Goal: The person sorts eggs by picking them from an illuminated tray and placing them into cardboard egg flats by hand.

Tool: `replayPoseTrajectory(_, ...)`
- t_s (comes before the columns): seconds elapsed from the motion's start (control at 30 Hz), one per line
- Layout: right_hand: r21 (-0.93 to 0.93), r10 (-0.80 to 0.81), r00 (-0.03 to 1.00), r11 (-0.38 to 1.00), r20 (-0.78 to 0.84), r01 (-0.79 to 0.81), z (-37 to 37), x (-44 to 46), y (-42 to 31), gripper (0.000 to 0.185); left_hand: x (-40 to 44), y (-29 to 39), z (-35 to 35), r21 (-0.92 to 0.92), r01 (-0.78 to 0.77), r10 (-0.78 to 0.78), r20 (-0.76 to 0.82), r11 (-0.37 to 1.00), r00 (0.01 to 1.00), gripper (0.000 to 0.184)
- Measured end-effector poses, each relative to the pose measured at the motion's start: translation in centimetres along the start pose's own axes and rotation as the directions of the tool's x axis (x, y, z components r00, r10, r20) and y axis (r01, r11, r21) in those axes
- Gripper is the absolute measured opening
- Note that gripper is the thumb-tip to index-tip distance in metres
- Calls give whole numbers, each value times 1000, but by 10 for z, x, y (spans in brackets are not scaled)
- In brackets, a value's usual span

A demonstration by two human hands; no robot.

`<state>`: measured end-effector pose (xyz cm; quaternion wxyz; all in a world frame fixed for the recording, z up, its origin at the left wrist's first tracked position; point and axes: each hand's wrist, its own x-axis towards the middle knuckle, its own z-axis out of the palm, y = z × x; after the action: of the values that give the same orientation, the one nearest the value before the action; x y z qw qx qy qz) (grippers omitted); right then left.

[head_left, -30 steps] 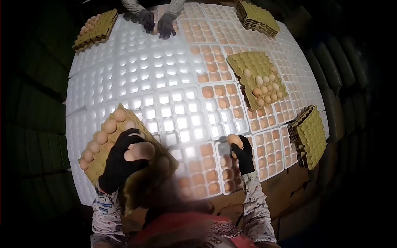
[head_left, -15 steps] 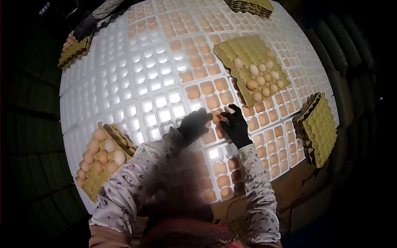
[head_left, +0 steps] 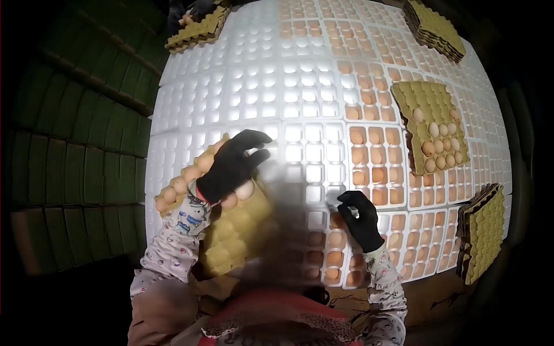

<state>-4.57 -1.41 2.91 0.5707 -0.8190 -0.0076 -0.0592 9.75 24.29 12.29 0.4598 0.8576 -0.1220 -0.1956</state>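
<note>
My left hand (head_left: 231,164), in a black glove, is over the yellow egg carton tray (head_left: 231,230), fingers apart, with nothing seen between them. Eggs (head_left: 244,190) lie in that tray below and beside the hand. Black-gloved too, my right hand (head_left: 359,218) hovers at the near part of the white plastic trays (head_left: 314,153), thumb and fingers curved apart with no egg visible between them. Just left of it, brown eggs (head_left: 334,258) fill several cells. Behind it, a white tray holds rows of eggs (head_left: 378,176).
A carton tray with eggs (head_left: 430,127) rests on the white trays at right. Carton stacks stand at the right edge (head_left: 483,233) and far right (head_left: 434,30). Another person's gloved hand (head_left: 200,8) is by a carton (head_left: 199,30) at the far left. Green stacks (head_left: 69,173) line the left side.
My left hand has moved from the white trays back to the near carton. My right hand has come nearer, away from the egg between the hands. The view has shifted left.
</note>
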Motion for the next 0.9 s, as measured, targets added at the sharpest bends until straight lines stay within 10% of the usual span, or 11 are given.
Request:
replayPoseTrajectory(0.07,-88,-305,923,939,235,333,38,7,-28,21,-44,-7,-32,-57,261,-266,-99,964,959,22)
replayPoseTrajectory(0.13,-336,-22,736,880,677,335,63,22,-80,26,-82,-33,-37,26,26,-23,-122,999,992,29)
replayPoseTrajectory(0.2,-282,69,737,944,672,169,83,22,-85,28,-99,-56,-28,571,-180,252,-49,801,966,36)
replayPoseTrajectory(0.3,-310,-11,620,859,785,408,90,36,-82,34,-105,-64,0,722,-97,261,-118,685,958,29)
replayPoseTrajectory(0.37,-232,-176,568,787,804,572,79,46,-78,40,-104,-68,2,564,-8,138,-188,826,972,30)
replayPoseTrajectory(0.47,29,-105,638,991,763,129,69,57,-85,41,-116,-40,2,260,36,29,-241,965,970,31)
replayPoseTrajectory(0.5,-82,30,707,996,706,40,70,58,-71,39,-125,-18,-2,150,34,5,-248,988,969,32)
replayPoseTrajectory(0.6,408,54,796,837,602,-365,75,77,-57,41,-127,-34,-7,-179,-101,34,-341,979,939,28)
replayPoseTrajectory(0.7,37,-134,756,989,640,144,93,95,-73,31,-127,-101,-14,-458,-315,59,-490,832,870,25)
replayPoseTrajectory(0.77,-323,-319,661,679,679,660,118,95,-97,25,-136,-117,-39,-596,-99,-86,-274,797,958,22)
replayPoseTrajectory(0.9,-474,-340,634,447,695,759,148,106,-122,8,-131,-102,-38,-845,-301,-77,-370,442,926,20)
